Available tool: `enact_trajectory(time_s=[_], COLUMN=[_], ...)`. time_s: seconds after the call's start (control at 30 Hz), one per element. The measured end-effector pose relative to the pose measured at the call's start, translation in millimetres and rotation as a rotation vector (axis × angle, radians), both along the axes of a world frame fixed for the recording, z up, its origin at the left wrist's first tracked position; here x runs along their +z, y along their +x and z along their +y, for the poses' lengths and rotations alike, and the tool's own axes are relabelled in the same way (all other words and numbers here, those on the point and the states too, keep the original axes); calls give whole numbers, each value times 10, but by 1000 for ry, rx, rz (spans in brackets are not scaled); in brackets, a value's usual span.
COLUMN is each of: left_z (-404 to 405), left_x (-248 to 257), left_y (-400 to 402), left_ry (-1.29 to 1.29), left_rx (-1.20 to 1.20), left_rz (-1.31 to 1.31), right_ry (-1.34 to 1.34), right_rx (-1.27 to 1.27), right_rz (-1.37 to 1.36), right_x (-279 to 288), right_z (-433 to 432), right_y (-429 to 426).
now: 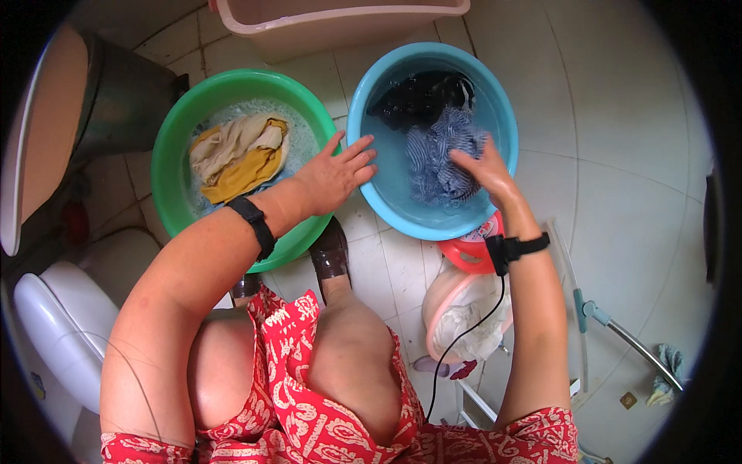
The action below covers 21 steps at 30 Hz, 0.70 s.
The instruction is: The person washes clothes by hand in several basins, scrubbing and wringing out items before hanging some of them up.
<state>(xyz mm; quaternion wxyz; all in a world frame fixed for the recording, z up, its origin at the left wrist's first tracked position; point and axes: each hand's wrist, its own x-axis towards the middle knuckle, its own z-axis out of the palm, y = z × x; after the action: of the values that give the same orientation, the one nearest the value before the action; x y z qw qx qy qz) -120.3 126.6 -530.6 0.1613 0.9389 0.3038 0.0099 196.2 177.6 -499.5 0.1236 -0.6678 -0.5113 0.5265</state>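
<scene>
A blue plastic basin (365,200) of water stands on the tiled floor. In it lie a blue-and-white striped cloth (440,156) and a black cloth (420,101), both wet. My right hand (487,168) is at the striped cloth's right side, thumb over it; its fingertips are partly hidden, so a grip cannot be told. My left hand (342,174) has its fingers spread at the blue basin's left rim and holds nothing. Under my left wrist is the edge of a green plastic basin (165,174), with cream-and-yellow fabric (237,156) in soapy water and some blue fabric beneath.
A pink tub (348,29) stands beyond the basins. Near my right forearm are a red plastic item (469,255) and a pink-rimmed bin (432,325) with white crumpled material. A squeegee-like tool with a metal pole (643,351) lies right. A white toilet (58,336) is at left.
</scene>
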Motion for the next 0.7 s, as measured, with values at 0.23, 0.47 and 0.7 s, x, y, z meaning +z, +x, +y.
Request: enact_trajectory(time_s=[0.23, 0.47, 0.7], left_z=[-8, 13, 413], left_x=[-42, 53, 447], left_y=[2, -8, 565], left_ry=[7, -53, -477], left_rx=[12, 26, 306], left_rz=[10, 55, 55], right_ry=[-88, 41, 238], right_rx=[479, 384, -42], right_rz=[-475, -315, -48], right_x=[-827, -625, 986], right_z=[-71, -64, -222], right_y=[-215, -213, 193])
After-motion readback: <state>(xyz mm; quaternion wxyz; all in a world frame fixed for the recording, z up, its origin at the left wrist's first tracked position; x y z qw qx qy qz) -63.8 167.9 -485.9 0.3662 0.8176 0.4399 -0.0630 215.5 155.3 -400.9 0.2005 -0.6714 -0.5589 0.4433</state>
